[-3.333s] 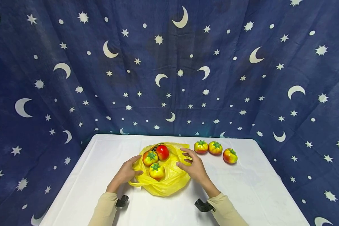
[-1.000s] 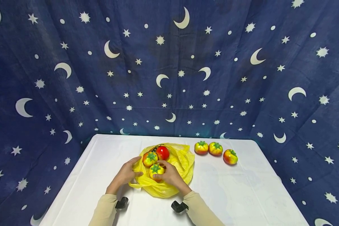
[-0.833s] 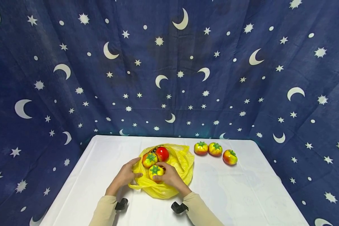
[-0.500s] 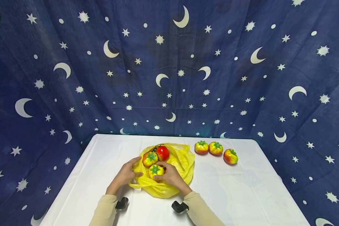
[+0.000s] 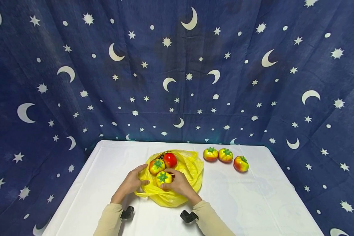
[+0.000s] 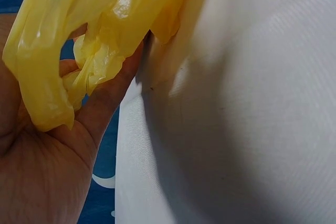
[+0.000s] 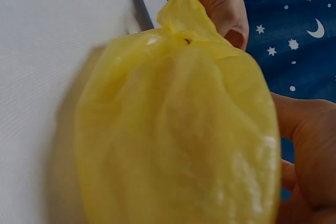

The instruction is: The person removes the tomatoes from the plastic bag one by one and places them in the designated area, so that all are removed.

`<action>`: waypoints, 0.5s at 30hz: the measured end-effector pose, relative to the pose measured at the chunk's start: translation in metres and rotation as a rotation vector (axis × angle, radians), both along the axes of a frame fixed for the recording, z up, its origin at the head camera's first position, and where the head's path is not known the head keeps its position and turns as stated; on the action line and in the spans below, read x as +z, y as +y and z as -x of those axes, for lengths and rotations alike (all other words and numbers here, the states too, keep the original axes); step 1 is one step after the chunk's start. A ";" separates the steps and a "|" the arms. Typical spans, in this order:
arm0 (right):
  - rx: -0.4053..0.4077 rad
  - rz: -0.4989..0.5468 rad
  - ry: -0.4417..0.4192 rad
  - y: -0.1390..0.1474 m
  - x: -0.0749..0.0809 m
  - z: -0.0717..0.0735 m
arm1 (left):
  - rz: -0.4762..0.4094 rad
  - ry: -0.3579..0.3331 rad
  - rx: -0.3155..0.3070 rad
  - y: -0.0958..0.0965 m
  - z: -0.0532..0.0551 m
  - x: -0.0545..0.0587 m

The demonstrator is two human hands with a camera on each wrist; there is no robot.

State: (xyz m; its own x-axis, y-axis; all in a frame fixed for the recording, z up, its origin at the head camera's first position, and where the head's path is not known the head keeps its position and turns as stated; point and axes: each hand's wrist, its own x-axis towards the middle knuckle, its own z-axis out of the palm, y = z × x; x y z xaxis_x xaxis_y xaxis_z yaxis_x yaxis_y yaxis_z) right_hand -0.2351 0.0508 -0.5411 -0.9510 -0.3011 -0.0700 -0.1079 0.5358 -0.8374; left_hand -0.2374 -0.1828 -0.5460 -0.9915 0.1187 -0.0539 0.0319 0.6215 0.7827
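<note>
A yellow plastic bag [image 5: 191,172] lies spread on the table, its mouth facing up, with three fruits inside. Two are yellow-red tomatoes with green star-shaped tops, the back one [image 5: 157,166] and the front one [image 5: 163,178]; the third is a shiny red fruit [image 5: 170,160]. My right hand [image 5: 180,183] grips the front tomato, thumb on its near side and fingers behind it. My left hand [image 5: 131,180] holds the bag's left edge between thumb and fingers. In the left wrist view, a bag handle [image 6: 44,77] hangs across the left palm. Bag plastic hides the fruits in the right wrist view.
Three more yellow-red tomatoes stand on the white-covered table [image 5: 253,203] at the back right: a left one [image 5: 210,154], a middle one [image 5: 225,155] and a right one [image 5: 241,164] tipped sideways. A dark blue moon-and-star curtain [image 5: 177,98] surrounds the table.
My right hand has moved left from the bag's right edge to the front tomato and gripped it. The bag's right side has slumped outward. The left hand has stayed put.
</note>
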 end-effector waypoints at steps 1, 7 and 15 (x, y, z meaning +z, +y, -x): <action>0.003 0.006 0.013 0.001 0.002 0.000 | 0.003 0.004 -0.002 0.000 0.000 0.000; 0.011 0.034 0.088 0.006 0.012 -0.002 | 0.011 0.004 -0.005 0.000 0.000 0.000; -0.017 0.091 0.078 0.013 0.029 -0.005 | 0.011 0.006 -0.011 -0.001 0.001 0.002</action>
